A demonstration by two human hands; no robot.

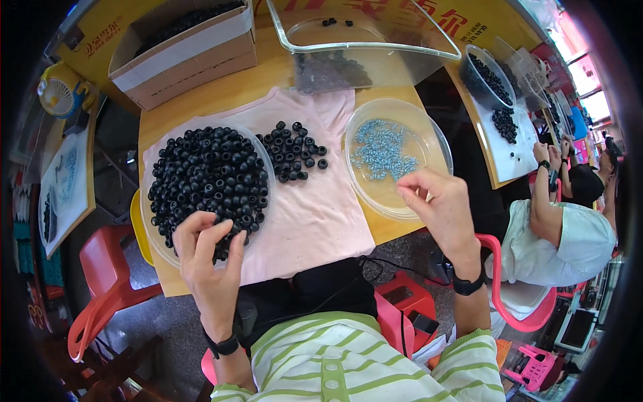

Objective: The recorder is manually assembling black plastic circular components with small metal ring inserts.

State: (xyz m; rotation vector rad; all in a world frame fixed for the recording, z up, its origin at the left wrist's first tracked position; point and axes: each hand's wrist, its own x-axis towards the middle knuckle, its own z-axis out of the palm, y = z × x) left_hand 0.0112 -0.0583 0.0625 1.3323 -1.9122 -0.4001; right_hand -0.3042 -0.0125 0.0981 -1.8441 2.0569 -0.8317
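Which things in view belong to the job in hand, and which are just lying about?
In use:
Black beads in the round tub, at the left hand
Blue pieces in the clear tray, by the right hand
Pink cloth

Apparently just lying about:
Yellow fan
Red chair
Red stool

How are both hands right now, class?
Left hand: curled at the black beads; grip can't be told.
Right hand: pinched near the blue beads; any hold can't be told.

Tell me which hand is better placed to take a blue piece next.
Probably the right hand: it is over the near side of the clear tub, close to the blue pieces, while the left hand is at the black beads.
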